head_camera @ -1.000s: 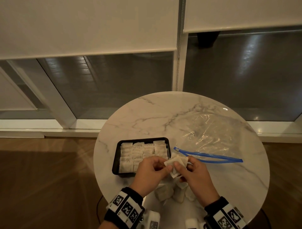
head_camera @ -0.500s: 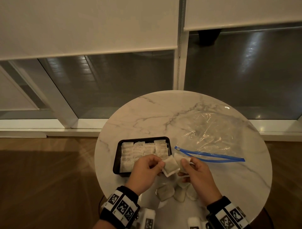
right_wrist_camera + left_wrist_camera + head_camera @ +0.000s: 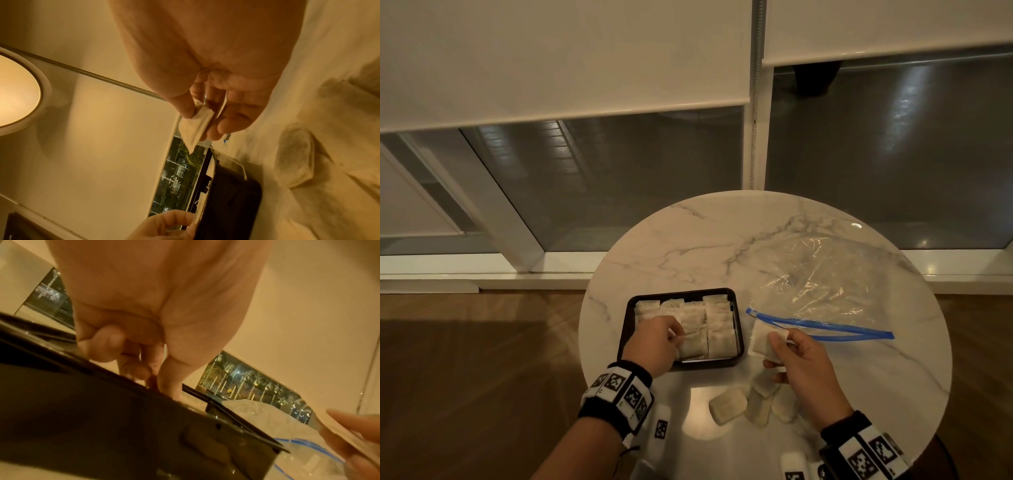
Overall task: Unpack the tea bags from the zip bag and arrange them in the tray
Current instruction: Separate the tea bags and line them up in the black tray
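Observation:
A black tray (image 3: 624,330) holding several rows of tea bags sits on the round marble table (image 3: 688,240). My left hand (image 3: 677,337) is over the tray's near side and pinches a tea bag (image 3: 692,346) that lies among the rows. In the left wrist view the left hand (image 3: 156,382) curls its fingers behind the tray wall (image 3: 102,418), which hides the pinch. Just right of the tray, my right hand (image 3: 777,342) holds a small stack of tea bags (image 3: 761,342) above the table. Thumb and fingers of the right hand (image 3: 200,124) clamp this stack of tea bags (image 3: 193,129).
The clear zip bag (image 3: 822,281) with its blue zip (image 3: 825,327) lies flat and open at the right rear. Three loose tea bags (image 3: 726,406) lie near the table's front edge, under my right hand. Beyond the table are a window and wooden floor (image 3: 465,377).
My hands have parted. The left carried one tea bag leftward and down into the tray, while the right stayed beside the tray with the remaining tea bags.

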